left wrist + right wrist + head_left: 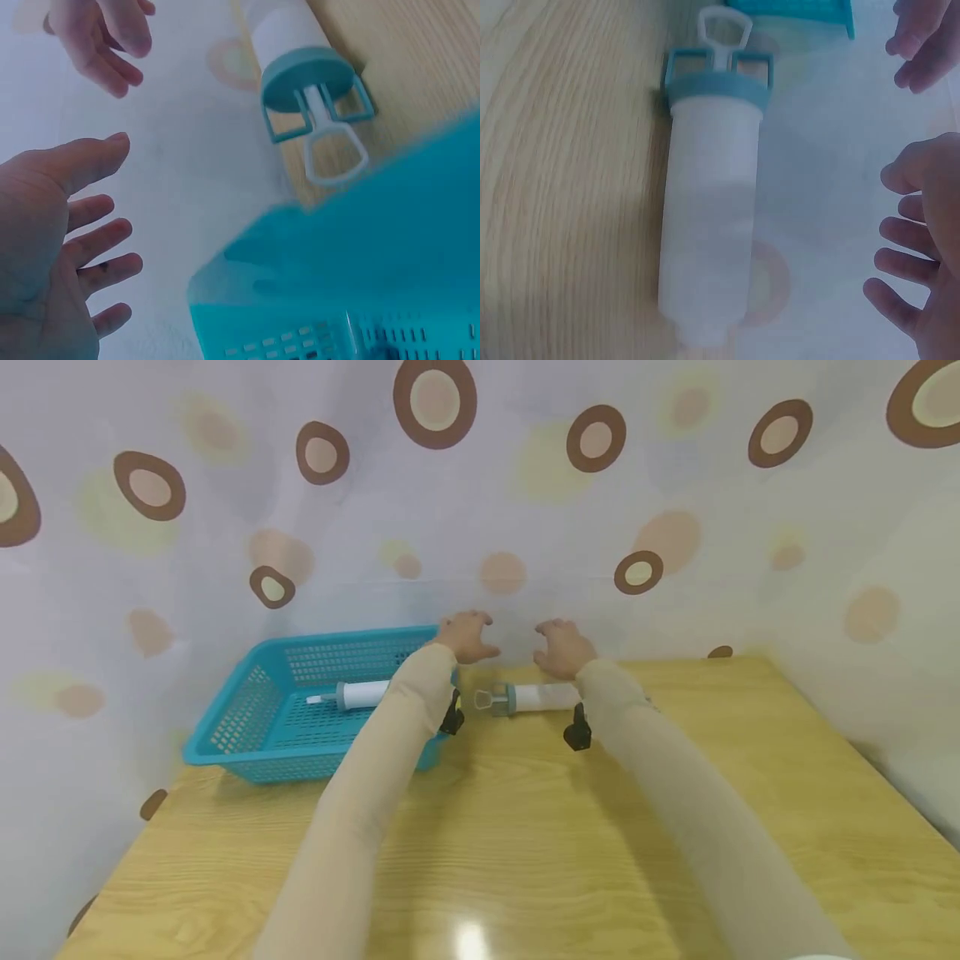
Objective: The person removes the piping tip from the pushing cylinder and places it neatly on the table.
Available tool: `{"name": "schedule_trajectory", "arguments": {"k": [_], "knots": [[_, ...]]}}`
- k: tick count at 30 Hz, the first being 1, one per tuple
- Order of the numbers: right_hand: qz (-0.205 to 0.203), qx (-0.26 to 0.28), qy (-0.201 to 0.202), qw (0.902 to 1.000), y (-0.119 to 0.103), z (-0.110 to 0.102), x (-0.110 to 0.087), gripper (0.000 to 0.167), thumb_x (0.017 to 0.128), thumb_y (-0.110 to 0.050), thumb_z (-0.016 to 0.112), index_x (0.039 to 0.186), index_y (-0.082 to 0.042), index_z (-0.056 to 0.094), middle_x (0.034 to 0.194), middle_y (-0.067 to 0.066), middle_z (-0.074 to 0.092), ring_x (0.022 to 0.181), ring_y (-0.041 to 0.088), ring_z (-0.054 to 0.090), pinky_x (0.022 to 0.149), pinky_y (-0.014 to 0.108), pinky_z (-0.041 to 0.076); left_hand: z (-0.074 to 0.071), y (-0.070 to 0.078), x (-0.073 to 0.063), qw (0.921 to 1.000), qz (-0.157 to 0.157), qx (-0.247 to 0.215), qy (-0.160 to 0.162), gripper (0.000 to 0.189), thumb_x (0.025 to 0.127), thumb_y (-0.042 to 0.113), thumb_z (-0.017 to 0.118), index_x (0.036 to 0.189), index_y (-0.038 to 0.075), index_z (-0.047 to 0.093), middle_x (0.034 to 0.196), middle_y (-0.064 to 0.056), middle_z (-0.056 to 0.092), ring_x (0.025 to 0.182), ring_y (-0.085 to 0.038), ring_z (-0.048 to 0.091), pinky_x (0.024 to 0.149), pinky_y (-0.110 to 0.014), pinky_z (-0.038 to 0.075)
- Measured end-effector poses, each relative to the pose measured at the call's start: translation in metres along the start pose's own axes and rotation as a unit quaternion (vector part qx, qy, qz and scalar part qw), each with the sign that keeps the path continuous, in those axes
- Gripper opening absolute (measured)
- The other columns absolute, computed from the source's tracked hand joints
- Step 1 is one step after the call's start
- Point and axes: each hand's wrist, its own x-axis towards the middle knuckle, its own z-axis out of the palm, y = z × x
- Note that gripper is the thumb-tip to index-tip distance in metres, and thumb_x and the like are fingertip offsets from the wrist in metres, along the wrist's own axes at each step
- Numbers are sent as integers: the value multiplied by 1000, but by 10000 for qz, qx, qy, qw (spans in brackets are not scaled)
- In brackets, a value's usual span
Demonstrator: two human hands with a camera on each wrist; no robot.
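Observation:
Both my hands are held up near the wall, palms toward each other with a gap between them. The left hand [467, 637], fingers spread, is over the right end of a blue basket [225, 727] and holds nothing. Likewise free of any object, the right hand [564, 650] is above a white syringe-like tube [543, 697] with a grey-blue collar and a ring handle. That tube [711, 202] lies on the table, its ring pointing at the basket. A second white tube [363, 694] with a grey-blue collar lies inside the basket, partly behind my left forearm.
The basket has perforated walls and stands at the left of the wooden table [525, 843], close to the wall. A patterned cloth [502, 510] with brown rings hangs behind the table. Black wrist mounts sit on both sleeves.

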Motion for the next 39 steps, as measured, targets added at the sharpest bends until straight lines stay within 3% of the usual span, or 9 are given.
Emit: {"name": "schedule_trajectory", "arguments": {"k": [5,10,15,23,28,34,39], "knots": [[-521,217,-161,9983,-24,7,16,52,94,-14,49,139,9,41,143,26,43,137,40,35,116,49,27,-10,-17,-14,9997,-176,-185,30,57,96,36,57,143,7,42,151,-11,39,141,-30,32,116,-52,20],[-942,95,-230,9952,-53,12,31,50,94,-15,50,138,9,42,142,25,45,136,39,37,115,47,28,-15,-38,-24,9983,-254,-514,91,51,96,28,58,139,3,46,143,-16,48,132,-30,45,110,-45,36],[-1343,79,-375,9902,-80,19,41,48,95,-13,51,137,9,43,140,25,47,133,38,41,113,46,34,-16,-58,-40,9945,-653,-819,-16,50,96,26,58,139,3,45,142,-17,48,130,-30,47,105,-44,42],[-1440,-132,-731,9868,-103,20,42,46,97,-11,51,136,9,42,140,24,47,132,36,43,111,42,36,-23,-64,-47,9936,-859,-718,143,48,95,22,60,137,2,46,141,-15,49,128,-30,48,104,-43,43],[-1506,103,-818,9851,-116,17,47,44,98,-11,50,137,8,41,140,23,47,132,34,44,110,42,38,-21,-67,-44,9926,-966,-715,160,48,94,20,62,136,2,47,141,-14,49,128,-29,48,104,-42,44],[-1303,344,-625,9889,-120,22,55,42,98,-12,48,135,7,43,139,22,48,130,34,45,109,42,39,-13,-67,-41,9920,-1111,-565,222,46,93,20,63,134,4,50,138,-11,52,127,-27,50,104,-41,44],[-790,-118,-222,9966,-122,29,59,36,96,-15,50,128,3,50,127,18,57,115,32,56,94,44,50,-6,-71,-40,9895,-1271,-637,257,45,93,20,63,134,6,50,137,-10,53,126,-27,50,105,-43,43]]}}
